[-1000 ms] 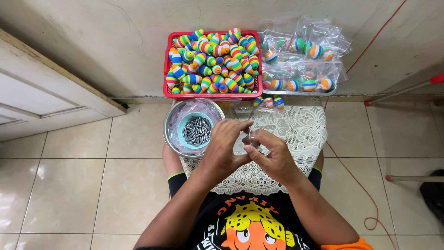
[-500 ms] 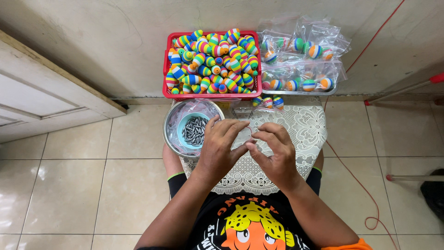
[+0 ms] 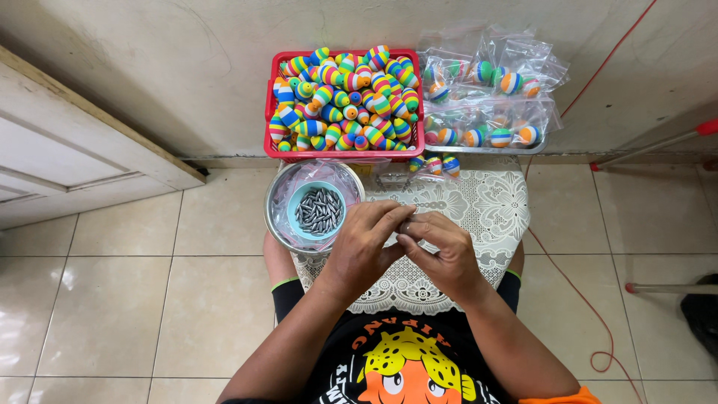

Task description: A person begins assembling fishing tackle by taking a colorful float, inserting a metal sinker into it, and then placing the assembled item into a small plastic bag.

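Observation:
My left hand (image 3: pixel 363 247) and my right hand (image 3: pixel 443 253) meet over a white lace cloth (image 3: pixel 490 213) on my lap. Their fingertips pinch together around something very small that my fingers hide. Just left of my left hand stands a metal bowl (image 3: pixel 278 223) lined with clear plastic, holding a light blue cup of small dark grey lead sinkers (image 3: pixel 317 210). Beyond it a red basket (image 3: pixel 271 112) is heaped with striped, many-coloured fishing floats (image 3: pixel 344 97).
Clear plastic bags of the same floats (image 3: pixel 486 105) lie on a tray right of the basket. Three loose floats (image 3: pixel 435 164) rest at the cloth's far edge. A red cord (image 3: pixel 576 284) runs along the tiled floor at right; a white door frame (image 3: pixel 90 157) at left.
Both hands have drawn a little closer together and lower over the cloth, fingers curling in from a spread pose. The bowl, basket and bags have not moved.

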